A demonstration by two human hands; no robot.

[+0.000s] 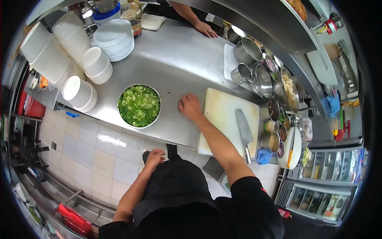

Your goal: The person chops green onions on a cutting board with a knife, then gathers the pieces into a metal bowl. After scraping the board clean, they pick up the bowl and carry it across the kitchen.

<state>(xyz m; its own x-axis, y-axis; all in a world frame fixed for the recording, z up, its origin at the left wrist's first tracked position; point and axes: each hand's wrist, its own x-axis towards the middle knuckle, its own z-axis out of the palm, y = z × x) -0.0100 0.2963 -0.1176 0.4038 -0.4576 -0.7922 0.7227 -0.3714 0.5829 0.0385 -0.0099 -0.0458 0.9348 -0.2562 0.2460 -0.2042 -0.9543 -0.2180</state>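
Observation:
My right hand rests palm down on the steel counter, fingers slightly bent and apart, holding nothing that I can see. It lies between a round bowl of sliced green onions and a white cutting board. My forearm crosses the board's left side. On the board is a large knife, its handle toward me and past the front edge. My left hand hangs in front of the counter beside my black apron, fingers loosely curled and apart, with nothing visible in it. A few dark bits lie near the bowl.
Stacks of white tubs and lids stand at the left. Metal pots and bowls of ingredients crowd the right, with a blue cloth near them. Across the counter, another person's hand rests on it. A shelf overhangs the far right.

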